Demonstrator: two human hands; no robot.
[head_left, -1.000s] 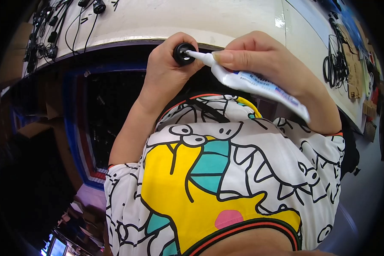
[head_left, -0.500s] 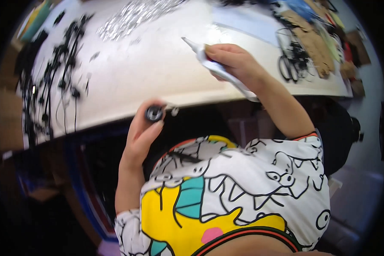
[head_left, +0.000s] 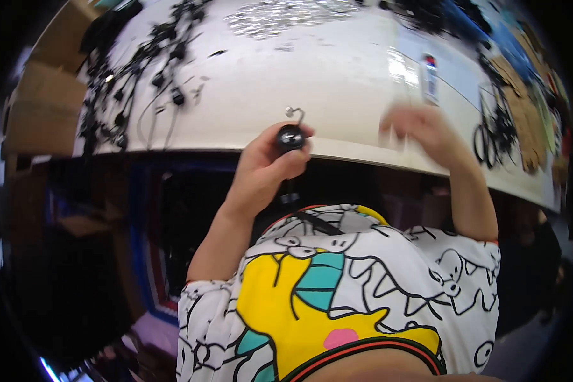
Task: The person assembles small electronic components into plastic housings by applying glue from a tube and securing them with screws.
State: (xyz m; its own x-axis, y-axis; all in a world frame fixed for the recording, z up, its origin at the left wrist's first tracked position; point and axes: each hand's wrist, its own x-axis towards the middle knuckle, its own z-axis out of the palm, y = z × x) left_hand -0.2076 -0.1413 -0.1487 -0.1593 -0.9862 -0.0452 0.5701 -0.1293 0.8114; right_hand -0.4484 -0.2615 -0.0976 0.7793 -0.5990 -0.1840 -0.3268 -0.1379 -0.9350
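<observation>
Left hand [head_left: 264, 169] clamped on small black round part [head_left: 291, 136] (at table edge [head_left: 337, 149]), right hand [head_left: 423, 130] blurred, grip unclear

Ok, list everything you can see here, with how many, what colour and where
table: one, white, across the top of the view
round part: one, black, in the left hand at the table's near edge
wire hook: one, silver, just above the round part
tube: one, white with a red end, lying on the table upper right
cables: a tangle, too many to count, black, far left of the table
shiny bits: a heap, silver, top middle of the table
black cord bundle: one, black, right end of the table
cardboard: brown, far right edge
shirt: one, white with black line drawings and a yellow and teal figure, bottom
left hand: holding the round part
right hand: blurred, over the table, nothing seen in it
</observation>
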